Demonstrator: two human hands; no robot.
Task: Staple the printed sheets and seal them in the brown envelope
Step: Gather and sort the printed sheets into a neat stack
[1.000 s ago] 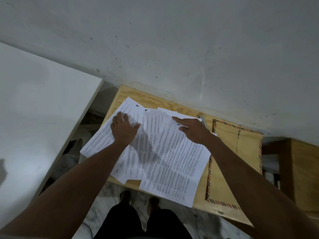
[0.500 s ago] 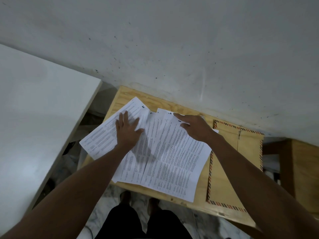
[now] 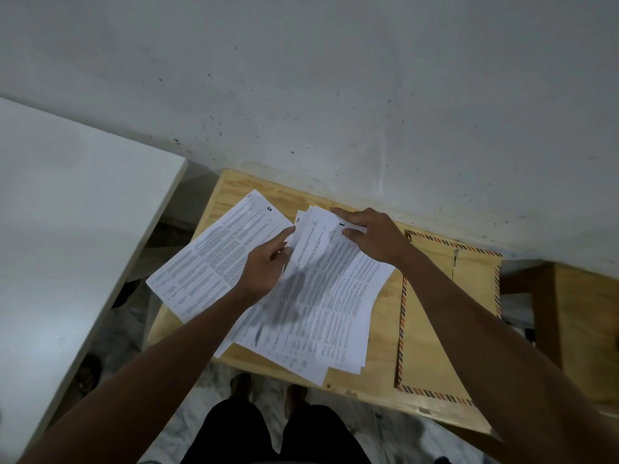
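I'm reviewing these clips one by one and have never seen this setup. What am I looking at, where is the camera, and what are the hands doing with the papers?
There is no machine here: a person works with two bare hands, and the single camera sits on their head, looking forward and down, so both arms reach in from the bottom of the picture.

A small wooden table stands against a grey wall. On it lie several printed sheets, fanned out and overlapping, not yet squared into a stack. One sheet marked 5 lies furthest left. To the right lies the brown envelope with a striped border, flat on the table.

The left hand has its fingers tucked at the edge of the overlapping sheets. The right hand rests on the top sheet near its far edge, thumb pressing down. No stapler is visible.
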